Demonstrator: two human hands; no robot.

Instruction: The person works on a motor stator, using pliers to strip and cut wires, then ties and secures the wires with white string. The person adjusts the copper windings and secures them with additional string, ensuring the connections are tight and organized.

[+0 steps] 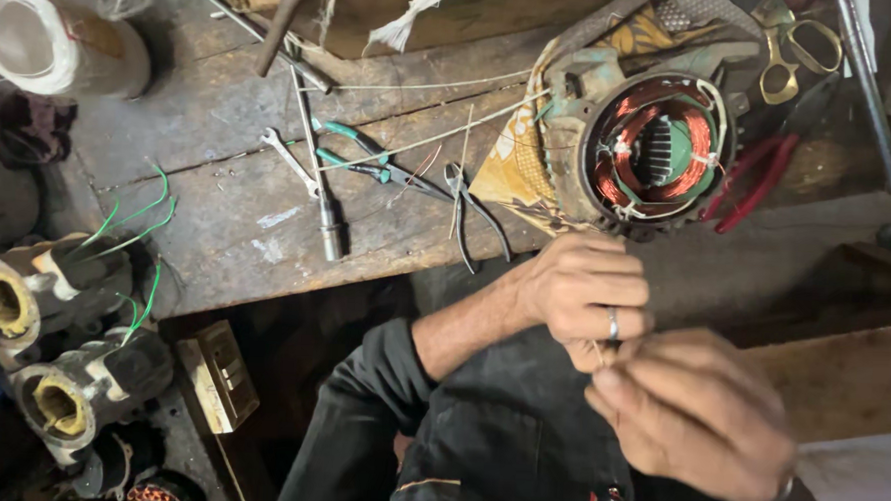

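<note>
My left hand (584, 297), a ring on one finger, reaches in from a dark sleeve and pinches a thin pale strand (598, 351) just below the bench edge. My right hand (699, 417) is closer to the camera and meets it, with its fingertips closed on the same strand. Right above the hands sits a motor stator (660, 150) with copper windings and white lacing, resting on a yellow patterned cloth (514, 163) on the wooden bench (217, 210).
Green-handled pliers (364, 162), black pliers (477, 217), a small spanner (289, 159) and a long socket driver (318, 190) lie on the bench. Red pliers (754, 184) and scissors (795, 50) lie right of the stator. A white thread spool (34, 37) and motor housings with green wires (33, 298) sit left.
</note>
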